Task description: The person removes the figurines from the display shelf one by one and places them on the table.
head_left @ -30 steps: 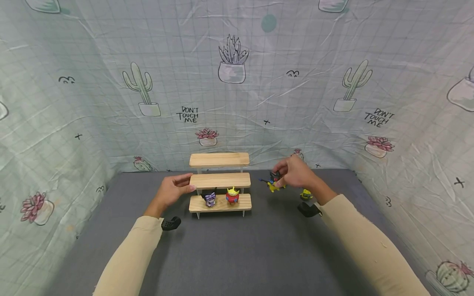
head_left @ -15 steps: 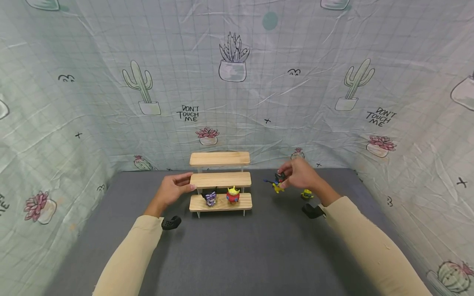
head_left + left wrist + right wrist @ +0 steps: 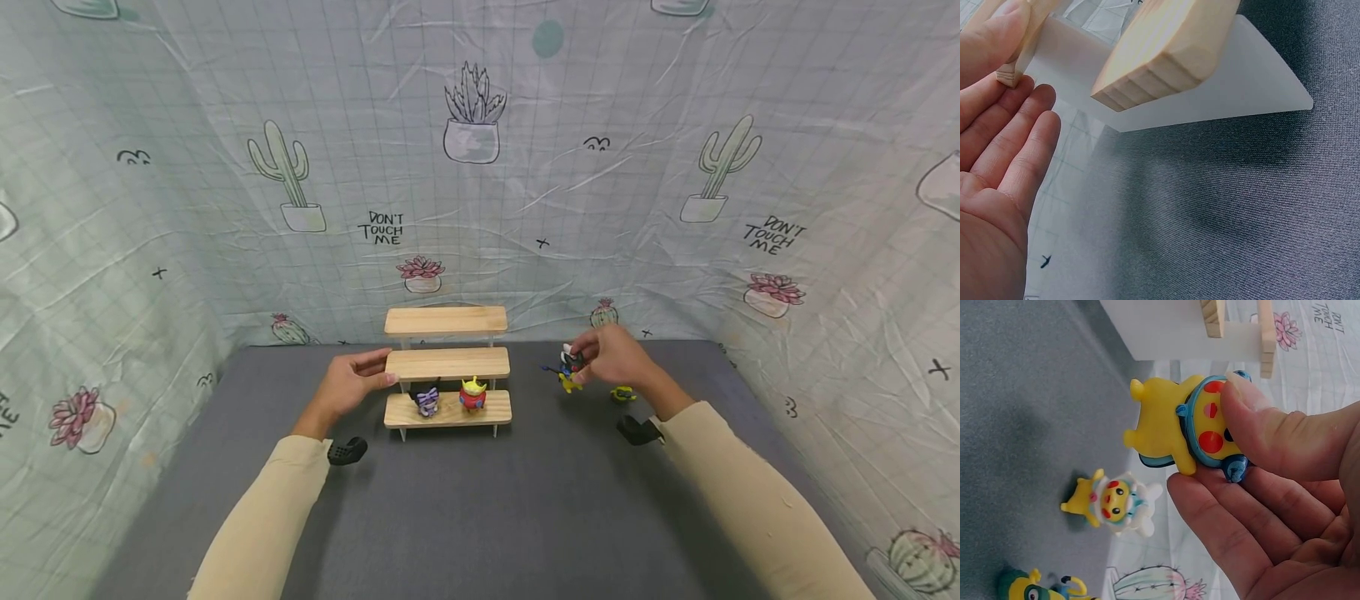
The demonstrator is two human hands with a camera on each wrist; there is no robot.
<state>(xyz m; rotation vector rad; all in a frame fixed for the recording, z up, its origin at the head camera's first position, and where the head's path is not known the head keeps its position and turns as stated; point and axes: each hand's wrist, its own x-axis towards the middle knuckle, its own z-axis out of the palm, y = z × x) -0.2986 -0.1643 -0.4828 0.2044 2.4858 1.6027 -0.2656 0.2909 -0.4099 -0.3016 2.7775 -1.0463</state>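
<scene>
My left hand [image 3: 349, 387] pinches the left end of the middle board of a three-tier wooden display riser [image 3: 447, 364]; in the left wrist view, the thumb lies over the board and the fingers reach beneath. Between thumb and fingers, my right hand [image 3: 617, 364] holds a yellow Pikachu figurine [image 3: 1163, 419] with red cheeks and a blue-rimmed dark hood, right of the riser. Behind it stands another Pikachu figurine [image 3: 1110, 500] in a white hood. On the lowest tier are a purple-bowed figurine [image 3: 427, 403] and a red figurine with a yellow top [image 3: 472, 396].
Close to my right wrist, a small yellow figurine [image 3: 622, 394] with dark goggles sits on the grey cloth surface [image 3: 480, 517]. A cactus-print sheet [image 3: 592, 208] rises behind the riser and along both sides.
My right hand has shifted slightly right with the hooded Pikachu figurine, and a white bit of the figurine behind now shows. My left hand keeps its hold on the riser.
</scene>
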